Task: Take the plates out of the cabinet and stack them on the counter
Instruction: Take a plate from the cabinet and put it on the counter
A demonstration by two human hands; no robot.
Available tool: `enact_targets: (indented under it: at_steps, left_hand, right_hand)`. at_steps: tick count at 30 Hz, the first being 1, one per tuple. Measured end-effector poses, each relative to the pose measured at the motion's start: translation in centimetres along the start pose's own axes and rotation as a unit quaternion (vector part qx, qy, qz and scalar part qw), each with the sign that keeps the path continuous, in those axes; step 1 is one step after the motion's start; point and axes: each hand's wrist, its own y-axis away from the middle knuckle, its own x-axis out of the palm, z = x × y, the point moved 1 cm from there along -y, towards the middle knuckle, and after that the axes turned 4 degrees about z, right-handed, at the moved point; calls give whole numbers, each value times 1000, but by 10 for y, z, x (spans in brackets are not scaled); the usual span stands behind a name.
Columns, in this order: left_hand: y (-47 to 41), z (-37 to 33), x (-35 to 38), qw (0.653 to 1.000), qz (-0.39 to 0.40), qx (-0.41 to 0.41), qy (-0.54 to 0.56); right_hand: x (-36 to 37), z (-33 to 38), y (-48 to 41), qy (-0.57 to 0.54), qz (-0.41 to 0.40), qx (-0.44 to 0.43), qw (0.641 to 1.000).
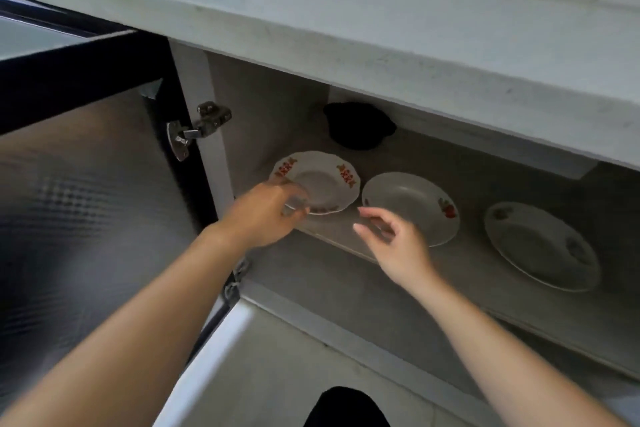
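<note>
Left hand [263, 215]: fingers curled at near rim of left plate [323, 180], grip unclear. Right hand [394, 243]: fingers spread, empty, beside middle plate [415, 201].

3 plates [412, 204] lie in a row on the cabinet shelf [467, 263] below the counter [346, 28]; a pot [358, 125] sits behind them.
</note>
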Motion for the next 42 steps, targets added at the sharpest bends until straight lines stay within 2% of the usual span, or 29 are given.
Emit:
enact_targets:
  at_steps: [6,12,16,21,28,33,37,42]
  left_hand:
    - [-16,29,38,997,-44,-46,41]
    - [-22,56,80,989,-88,-70,95]
    - [-23,75,93,986,-84,-83,118]
    - [-24,92,95,979,-115,-109,128]
    - [-29,105,92,949,-156,-172,215]
    - [-38,89,95,943,-154,-134,263]
    - [-40,85,100,938,-152,-140,278]
    - [-42,77,101,911,-155,-174,342]
  right_hand:
    - [31,-22,-47,216,47,-104,970]
    - [75,-53,-84,269,48,-171,947]
    - [88,-64,-99,296,35,-187,936]
    - [94,-69,-106,275,-26,-222,935]
    - [82,-78,-83,247,3,-234,940]
    - [75,-77,-69,245,20,-232,941]
    - [72,-79,-61,198,13,-206,958]
    - [67,-83,-54,131,-80,-133,979]
